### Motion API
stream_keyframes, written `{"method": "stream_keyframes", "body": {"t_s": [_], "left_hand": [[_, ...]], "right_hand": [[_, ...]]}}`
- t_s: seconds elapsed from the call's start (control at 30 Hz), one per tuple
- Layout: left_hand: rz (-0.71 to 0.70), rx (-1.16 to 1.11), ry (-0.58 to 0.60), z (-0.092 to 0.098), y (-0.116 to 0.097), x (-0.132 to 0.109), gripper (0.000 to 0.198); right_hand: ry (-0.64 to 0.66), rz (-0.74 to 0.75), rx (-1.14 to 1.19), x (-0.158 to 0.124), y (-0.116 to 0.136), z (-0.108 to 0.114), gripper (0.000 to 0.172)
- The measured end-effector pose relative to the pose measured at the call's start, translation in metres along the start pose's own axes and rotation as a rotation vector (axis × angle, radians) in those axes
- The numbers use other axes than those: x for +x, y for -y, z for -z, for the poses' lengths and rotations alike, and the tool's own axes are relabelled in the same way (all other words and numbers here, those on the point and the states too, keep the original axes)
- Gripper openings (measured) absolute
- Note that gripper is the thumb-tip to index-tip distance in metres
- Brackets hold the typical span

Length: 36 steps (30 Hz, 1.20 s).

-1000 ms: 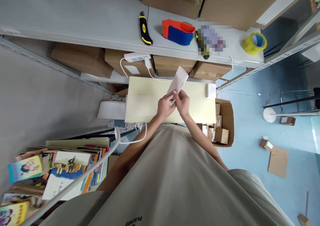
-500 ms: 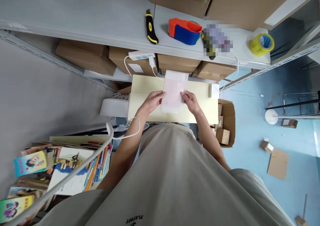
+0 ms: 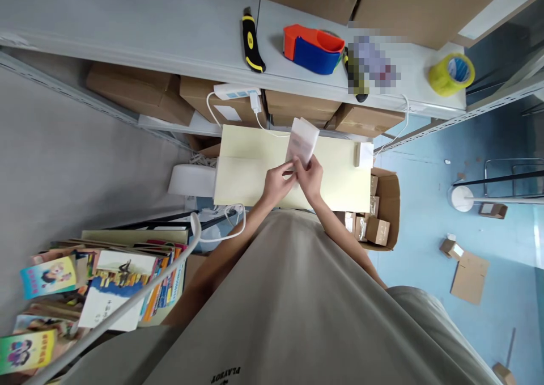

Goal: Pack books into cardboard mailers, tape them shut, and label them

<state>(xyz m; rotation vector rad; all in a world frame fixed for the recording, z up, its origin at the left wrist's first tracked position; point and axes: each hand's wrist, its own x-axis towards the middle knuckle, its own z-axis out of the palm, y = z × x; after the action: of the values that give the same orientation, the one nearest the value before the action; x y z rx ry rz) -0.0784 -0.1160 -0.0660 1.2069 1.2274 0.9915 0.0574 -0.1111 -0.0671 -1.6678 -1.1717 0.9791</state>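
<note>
A thin whitish, translucent packet (image 3: 303, 136) with a pinkish tint is held up over the pale yellow tabletop (image 3: 250, 169). It looks folded lengthwise, and its upper end points away from me. My right hand (image 3: 310, 180) pinches its lower end with thumb and fingers. Beside it, my left hand (image 3: 277, 184) grips the lower left edge, its fingertips close to the right thumb. What lies inside the packet I cannot make out. At the tabletop's right end stands a small white box (image 3: 364, 155).
On the grey shelf (image 3: 170, 33) lie a box cutter (image 3: 251, 42), an orange and blue tape dispenser (image 3: 313, 49) and a yellow tape roll (image 3: 451, 74). A power strip (image 3: 236, 92) hangs below. An open carton (image 3: 389, 209) stands right; books (image 3: 123, 283) and a pale curved arm (image 3: 127, 311) are left.
The packet has gone from a wide, flat sheet to a narrower folded shape. Both hands have come together at its lower end.
</note>
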Motion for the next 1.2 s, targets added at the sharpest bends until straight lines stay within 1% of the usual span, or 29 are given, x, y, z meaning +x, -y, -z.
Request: {"method": "stream_keyframes", "body": {"t_s": [0.07, 0.1, 0.23, 0.37, 0.53, 0.6, 0.7, 0.83, 1.03, 1.2], "left_hand": [[0.004, -0.067, 0.049, 0.005, -0.001, 0.0, 0.054], [0.025, -0.103, 0.047, 0.009, -0.001, 0.003, 0.058], [0.137, -0.202, -0.079, 0.032, 0.003, 0.018, 0.066], [0.189, -0.218, -0.15, 0.047, 0.008, 0.026, 0.061], [0.227, -0.247, -0.199, 0.062, 0.018, 0.03, 0.053], [0.234, -0.269, -0.207, 0.068, 0.02, 0.03, 0.053], [0.249, -0.305, -0.187, 0.077, 0.022, 0.029, 0.056], [0.266, -0.314, -0.182, 0.087, 0.025, 0.027, 0.053], [0.312, -0.346, -0.229, 0.103, 0.037, 0.029, 0.049], [0.346, -0.387, -0.271, 0.125, 0.042, 0.03, 0.048]], "right_hand": [[-0.017, -0.005, -0.011, 0.012, -0.006, 0.006, 0.056], [-0.009, 0.0, 0.011, 0.017, -0.009, 0.01, 0.057], [0.069, -0.003, 0.133, 0.029, -0.015, 0.024, 0.061], [0.134, -0.032, 0.206, 0.028, -0.01, 0.03, 0.062], [0.207, -0.03, 0.213, 0.029, -0.005, 0.029, 0.058], [0.232, -0.034, 0.209, 0.029, -0.003, 0.026, 0.057], [0.253, -0.047, 0.211, 0.03, -0.002, 0.019, 0.058], [0.282, -0.076, 0.177, 0.031, -0.003, 0.007, 0.06], [0.315, -0.124, 0.177, 0.035, -0.004, -0.019, 0.064], [0.349, -0.144, 0.18, 0.039, 0.0, -0.043, 0.064]]}}
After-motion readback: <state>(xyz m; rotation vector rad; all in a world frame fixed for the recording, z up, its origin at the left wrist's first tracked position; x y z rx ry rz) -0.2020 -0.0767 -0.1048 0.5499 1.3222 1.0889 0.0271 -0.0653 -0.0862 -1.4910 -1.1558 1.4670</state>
